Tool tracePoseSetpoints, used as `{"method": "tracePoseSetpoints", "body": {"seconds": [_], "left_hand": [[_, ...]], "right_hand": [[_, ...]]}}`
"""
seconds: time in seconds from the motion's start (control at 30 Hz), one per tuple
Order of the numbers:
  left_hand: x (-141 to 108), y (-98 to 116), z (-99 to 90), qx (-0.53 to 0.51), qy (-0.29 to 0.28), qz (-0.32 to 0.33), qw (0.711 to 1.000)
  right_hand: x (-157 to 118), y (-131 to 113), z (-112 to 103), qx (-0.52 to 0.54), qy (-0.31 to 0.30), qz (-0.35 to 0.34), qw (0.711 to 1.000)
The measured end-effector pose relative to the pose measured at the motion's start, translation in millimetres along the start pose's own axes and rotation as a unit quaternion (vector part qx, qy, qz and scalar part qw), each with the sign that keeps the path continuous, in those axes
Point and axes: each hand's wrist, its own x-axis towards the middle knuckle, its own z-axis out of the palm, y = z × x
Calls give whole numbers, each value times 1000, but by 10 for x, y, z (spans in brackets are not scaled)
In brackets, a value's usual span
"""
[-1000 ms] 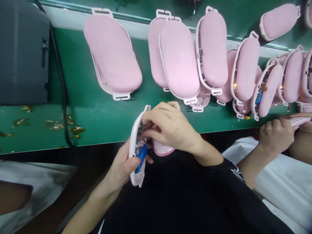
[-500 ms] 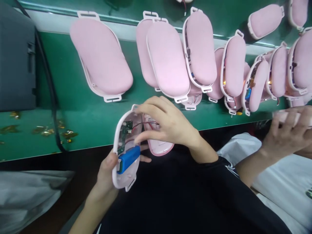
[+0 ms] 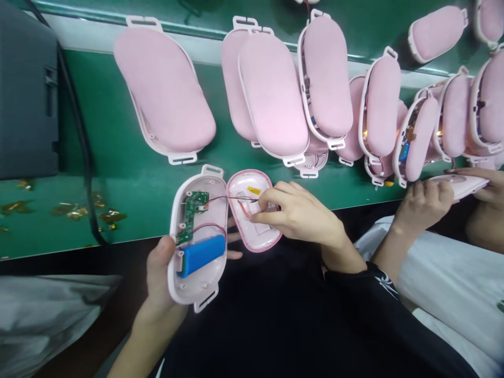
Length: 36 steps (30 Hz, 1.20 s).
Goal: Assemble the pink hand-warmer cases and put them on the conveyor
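My left hand [image 3: 159,273] grips an oval pale pink plastic shell [image 3: 212,210], thumb on its left rim and fingers behind it. Inside the shell are a green circuit board [image 3: 192,210] and a blue battery [image 3: 202,255]. Thin red and black wires [image 3: 220,198] run from the board across to a second pink half [image 3: 252,236], which lies open beside the shell with a small yellow piece of tape [image 3: 253,190] inside. Over that half, my right hand [image 3: 293,212] pinches the wires between thumb and forefinger. The exact wire ends are hidden by the fingertips.
Several pink oval cases [image 3: 271,94] stand in a row along the back of the green table [image 3: 129,199]. A dark box [image 3: 27,100] and black cable [image 3: 76,121] are at left, near gold foil scraps [image 3: 71,210]. At right, another person's hands [image 3: 425,205] hold a pink part.
My right hand has moved right, off the shell and over the second half, and now pinches the wires. The shell has tilted to face me more, showing its inside fully.
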Motion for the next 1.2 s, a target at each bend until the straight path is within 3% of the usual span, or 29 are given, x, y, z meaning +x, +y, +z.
{"method": "tracePoseSetpoints", "body": {"seconds": [0.27, 0.4, 0.47, 0.6, 0.67, 0.77, 0.87, 0.97, 1.2], "left_hand": [[-10, 39, 50, 20, 85, -19, 996], [-12, 54, 51, -3, 74, -20, 997], [-4, 55, 40, -9, 58, -15, 998], [7, 41, 3, -20, 20, -17, 999], [4, 33, -6, -25, 1, -23, 999], [-4, 30, 1, -34, -22, -18, 999], [-7, 43, 12, -62, -44, -19, 997], [-8, 54, -11, -81, -41, -31, 995], [6, 9, -189, -118, -81, -56, 988]], "right_hand": [[124, -28, 81, -1, -29, -11, 1000], [153, -19, 81, 6, -28, -38, 999], [173, -5, 124, 24, 14, -40, 999], [264, -43, 361, 59, 191, -77, 977], [332, -105, 505, 37, 233, -57, 970], [434, -203, 624, 39, 174, -8, 984], [516, -251, 596, 61, 114, 14, 992], [579, -251, 538, 66, 91, 17, 994], [639, -263, 559, 23, 197, -7, 980]]}}
